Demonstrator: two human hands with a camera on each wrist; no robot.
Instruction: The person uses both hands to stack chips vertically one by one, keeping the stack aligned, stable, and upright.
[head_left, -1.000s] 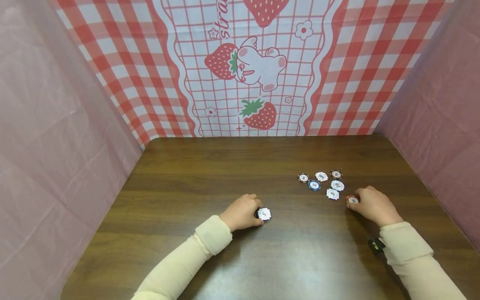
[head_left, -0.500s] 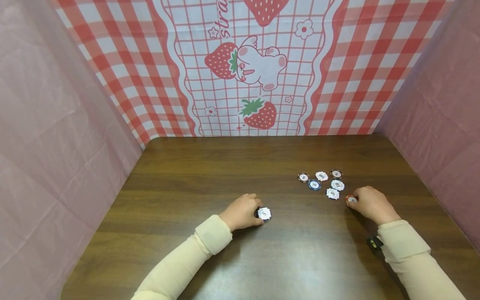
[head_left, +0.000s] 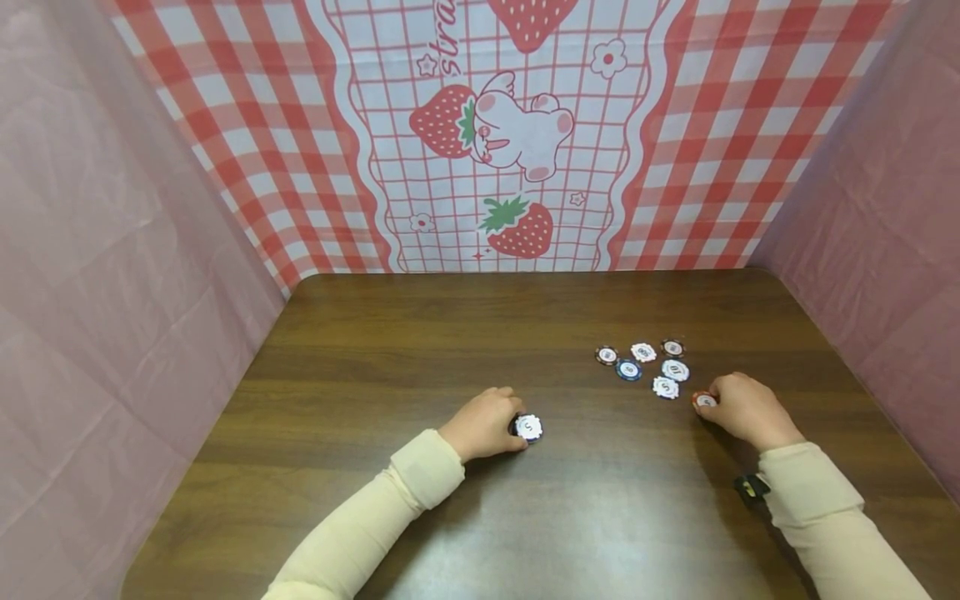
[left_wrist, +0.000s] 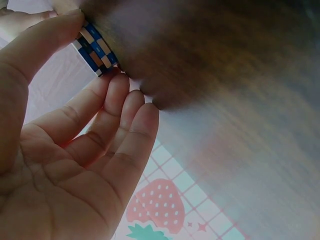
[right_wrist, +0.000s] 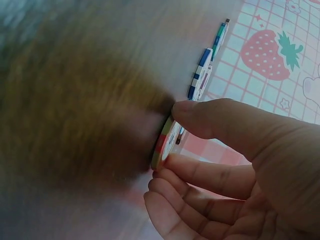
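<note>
My left hand (head_left: 483,425) grips a short stack of poker chips (head_left: 528,427) near the middle of the brown table (head_left: 450,342). In the left wrist view the thumb and fingers (left_wrist: 107,107) pinch the blue-and-white edges of this stack (left_wrist: 95,47). My right hand (head_left: 742,410) pinches a red-edged chip (head_left: 704,400) lying on the table at the right. In the right wrist view thumb and fingers clamp that chip (right_wrist: 165,142) by its rim. Several loose chips (head_left: 648,364) lie just left of and behind the right hand.
Pink plastic sheets (head_left: 112,275) wall in the table at left and right, and a red checked strawberry cloth (head_left: 495,133) hangs at the back. A dark band (head_left: 750,487) shows at the right cuff.
The right hand has shifted very slightly; its grip on the red-edged chip stays. The left hand and its stack have not moved.
</note>
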